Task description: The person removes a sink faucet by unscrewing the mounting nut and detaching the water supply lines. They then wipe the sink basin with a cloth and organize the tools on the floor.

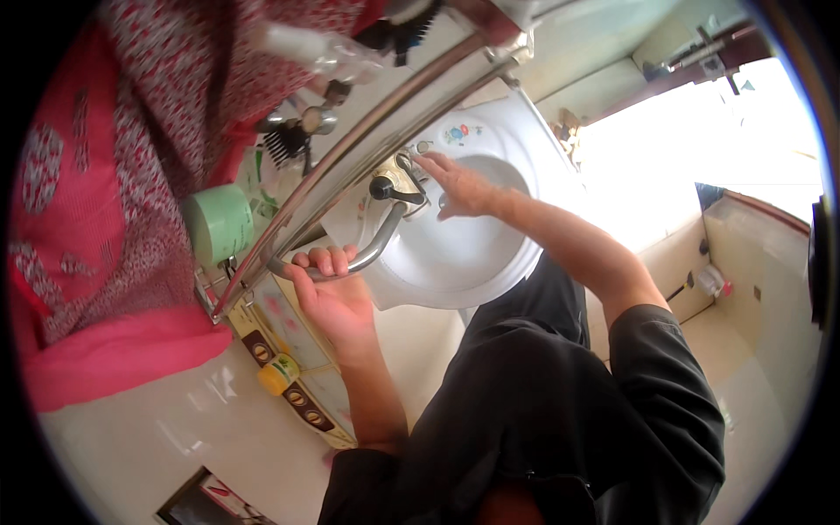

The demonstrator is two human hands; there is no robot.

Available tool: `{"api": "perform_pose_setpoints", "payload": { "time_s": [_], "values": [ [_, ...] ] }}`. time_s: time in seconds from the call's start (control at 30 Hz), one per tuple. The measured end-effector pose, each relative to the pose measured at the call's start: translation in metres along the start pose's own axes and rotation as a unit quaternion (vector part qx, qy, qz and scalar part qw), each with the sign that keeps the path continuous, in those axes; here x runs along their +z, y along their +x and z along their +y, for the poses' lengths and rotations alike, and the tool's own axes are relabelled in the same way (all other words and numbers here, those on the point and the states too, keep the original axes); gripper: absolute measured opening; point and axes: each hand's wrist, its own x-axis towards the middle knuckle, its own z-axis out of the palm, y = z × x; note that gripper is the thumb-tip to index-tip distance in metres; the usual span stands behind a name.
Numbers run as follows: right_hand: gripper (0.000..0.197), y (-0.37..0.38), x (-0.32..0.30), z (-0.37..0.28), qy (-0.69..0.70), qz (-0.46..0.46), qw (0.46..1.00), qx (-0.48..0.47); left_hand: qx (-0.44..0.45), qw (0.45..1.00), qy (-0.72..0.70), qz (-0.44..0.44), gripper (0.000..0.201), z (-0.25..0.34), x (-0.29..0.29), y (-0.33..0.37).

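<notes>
A white washbasin (pixel 416 293) with a small floral decoration stands in front of me. At its left side is a tap (pixel 391 181) with a dark knob and a long, curved metal spout (pixel 382 238) that reaches toward the lower left. My left hand (pixel 331 284) is closed round the far end of the spout, its fingers curled over the tube. Over the bowl, my right hand (pixel 460 187) has its fingers stretched out. Its fingertips are beside the tap's lever, and I cannot tell whether they touch it.
A metal rail (pixel 363 120) runs diagonally above the tap. Left of it are a light green tub (pixel 219 225), a hairbrush (pixel 286 144), a clear bottle (pixel 319 51) and hanging pink patterned cloth (pixel 70 210). A yellow container (pixel 278 374) is lower left; a bright window (pixel 700 114) is at right.
</notes>
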Motion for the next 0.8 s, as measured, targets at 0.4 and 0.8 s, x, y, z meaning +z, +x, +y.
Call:
{"api": "perform_pose_setpoints", "payload": {
  "time_s": [0.4,0.8],
  "values": [
    [0.090,0.122,-0.057,-0.053,-0.090,-0.236,0.944,-0.211,-0.016,0.979,-0.084,-0.186,0.011,0.010,-0.018,0.037],
    [0.083,0.076,-0.009,-0.027,-0.261,0.015,0.941,-0.217,-0.033,0.952,-0.305,0.004,0.005,0.019,-0.020,0.007]
  ]
}}
